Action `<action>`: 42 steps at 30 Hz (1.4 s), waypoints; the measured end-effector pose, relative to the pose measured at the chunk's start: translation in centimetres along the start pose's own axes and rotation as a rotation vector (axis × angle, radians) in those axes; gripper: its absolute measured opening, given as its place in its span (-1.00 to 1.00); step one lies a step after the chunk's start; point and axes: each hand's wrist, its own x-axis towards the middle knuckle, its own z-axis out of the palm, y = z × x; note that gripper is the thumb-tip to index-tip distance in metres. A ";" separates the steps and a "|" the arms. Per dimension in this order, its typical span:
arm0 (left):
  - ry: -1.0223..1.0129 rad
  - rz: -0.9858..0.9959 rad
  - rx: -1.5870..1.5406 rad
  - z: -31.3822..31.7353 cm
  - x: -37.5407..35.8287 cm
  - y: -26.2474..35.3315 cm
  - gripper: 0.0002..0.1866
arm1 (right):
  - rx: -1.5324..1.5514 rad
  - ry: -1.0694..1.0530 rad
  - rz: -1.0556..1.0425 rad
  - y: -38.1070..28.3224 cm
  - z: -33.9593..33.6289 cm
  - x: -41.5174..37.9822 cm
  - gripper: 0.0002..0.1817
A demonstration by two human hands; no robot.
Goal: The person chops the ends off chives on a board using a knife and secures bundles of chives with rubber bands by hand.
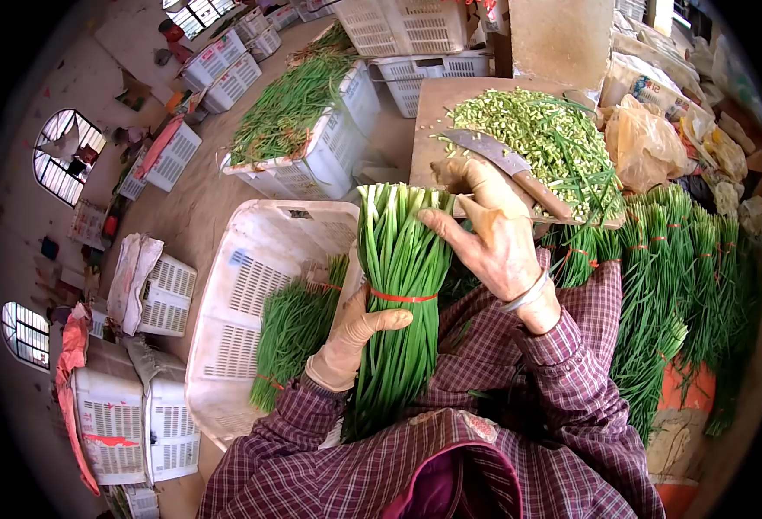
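A thick bunch of garlic chives (402,251), tied with a red band (402,298), stands upright in front of my chest, its cut pale ends up. My gloved left hand (357,339) is wrapped round it just below the band. At the upper right of the bunch, my right hand (495,233) has its fingers apart, and the thumb reaches to the stems. Some fingers of this hand are covered. Just beyond it, a knife (493,151) with a wooden handle lies on a board (431,112) beside a heap of chopped stem ends (536,138).
To the left stands a white plastic crate (216,303) with tied chives (290,333) inside. More banded bunches (657,285) lie at the right. A crate heaped with loose chives (299,104) stands ahead. Plastic bags (649,143) pile up at the far right.
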 end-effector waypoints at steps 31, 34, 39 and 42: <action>0.044 -0.020 -0.004 2.0 -1.0 0.7 -0.19 | 0.079 -0.437 -0.454 3.8 -3.1 4.3 -0.77; 0.044 -0.003 0.062 2.1 -0.9 1.1 -0.18 | 0.085 -0.442 -0.300 3.2 -3.2 4.1 -0.82; 0.040 -0.007 0.008 2.6 -1.0 1.3 -0.14 | 0.109 -0.328 -0.291 4.0 -2.3 3.4 -0.84; 0.020 0.003 0.031 0.9 -0.2 0.2 -0.11 | 0.051 -0.148 -0.229 5.7 -2.0 3.2 -0.87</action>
